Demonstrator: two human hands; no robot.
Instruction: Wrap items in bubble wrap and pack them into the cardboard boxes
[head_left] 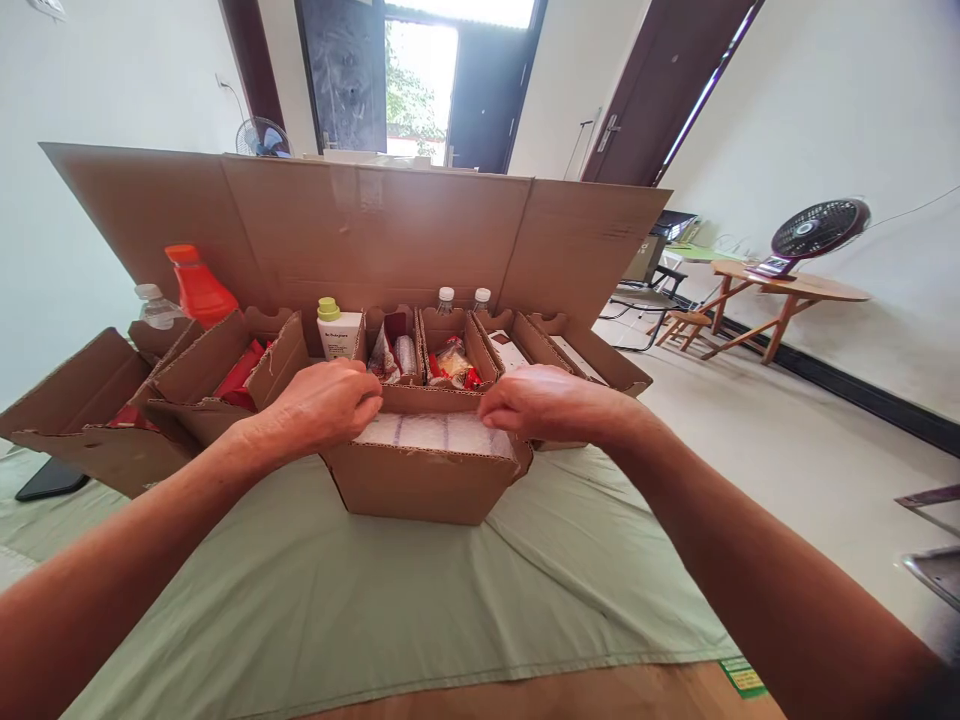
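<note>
A small open cardboard box (420,490) stands at the front of the cloth, with translucent white wrapping that looks like bubble wrap (427,432) inside it. My left hand (326,400) is closed at the box's back left corner, its fingertips just above the wrapping. Opposite it, my right hand (551,402) is closed too, with curled fingers by the wrapping's back right edge. What either hand pinches is hidden by the fingers. Directly behind stand cardboard bins, one with red and clear snack packets (454,362), and a white bottle with a green cap (337,328).
A tall cardboard panel (360,230) rises behind the bins. An orange bottle (201,285) and a clear bottle (157,308) stand at left, near a black phone (52,480). Green cloth (420,610) covers the table. A fan (817,230) sits on a wooden table (810,285) at right.
</note>
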